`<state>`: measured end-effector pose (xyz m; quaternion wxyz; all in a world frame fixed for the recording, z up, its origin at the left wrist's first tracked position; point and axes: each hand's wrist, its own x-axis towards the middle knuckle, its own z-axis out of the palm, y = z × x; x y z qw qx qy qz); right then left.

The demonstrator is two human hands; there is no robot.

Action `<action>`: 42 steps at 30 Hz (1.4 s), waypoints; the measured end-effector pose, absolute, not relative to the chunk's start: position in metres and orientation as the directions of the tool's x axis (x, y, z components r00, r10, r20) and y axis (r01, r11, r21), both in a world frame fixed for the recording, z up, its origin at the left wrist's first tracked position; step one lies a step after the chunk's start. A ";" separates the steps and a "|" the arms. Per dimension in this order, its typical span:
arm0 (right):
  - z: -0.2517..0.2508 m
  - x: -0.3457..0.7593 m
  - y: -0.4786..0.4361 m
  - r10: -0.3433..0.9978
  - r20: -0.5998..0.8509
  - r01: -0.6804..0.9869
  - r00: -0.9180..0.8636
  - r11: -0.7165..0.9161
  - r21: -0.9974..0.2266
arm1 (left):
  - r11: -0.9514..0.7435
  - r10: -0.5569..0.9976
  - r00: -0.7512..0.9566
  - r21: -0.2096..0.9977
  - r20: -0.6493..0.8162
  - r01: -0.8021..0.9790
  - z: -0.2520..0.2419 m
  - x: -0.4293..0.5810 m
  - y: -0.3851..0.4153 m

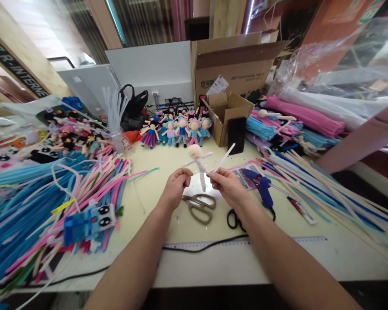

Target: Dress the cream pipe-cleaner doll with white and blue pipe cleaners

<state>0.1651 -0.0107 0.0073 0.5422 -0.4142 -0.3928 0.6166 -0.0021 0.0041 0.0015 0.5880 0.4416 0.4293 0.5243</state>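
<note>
L hand [176, 186] and R hand [228, 185] are up over the table's [168, 254] middle, w/ a white doll [198, 165] between them. L fingers are pinched shut at the doll's arm. R fingers are closed on a white stem [225, 156] that slants up and right. Scissors [198, 207] lie just below the hands, and a blue glue gun [261, 188] sits near the R wrist. A row of finished dolls [177, 129] stands well behind.

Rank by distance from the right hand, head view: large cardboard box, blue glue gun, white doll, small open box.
1. white doll, pinched at the right hand fingertips.
2. blue glue gun, on the table to its right.
3. small open box, farther back.
4. large cardboard box, rearmost.
</note>
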 end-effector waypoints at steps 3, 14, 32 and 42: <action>0.004 0.163 -0.010 0.999 -0.031 -0.289 -0.025 -0.037 -0.957 | 0.063 0.993 0.112 0.977 -0.041 -0.203 -0.001 0.000 0.002; 0.000 0.155 -0.021 0.898 0.437 0.364 0.054 0.389 -0.846 | 0.093 0.995 0.003 0.929 -0.099 -0.357 -0.002 0.020 -0.008; -0.009 0.147 -0.020 0.932 0.363 0.329 -0.001 0.343 -0.880 | 0.028 0.993 -0.092 0.924 -0.068 -0.380 0.000 0.016 -0.007; -0.003 0.148 -0.013 0.982 -0.097 -0.316 -0.161 -0.144 -0.938 | -0.045 0.998 0.030 0.915 0.062 -0.402 -0.001 0.016 -0.007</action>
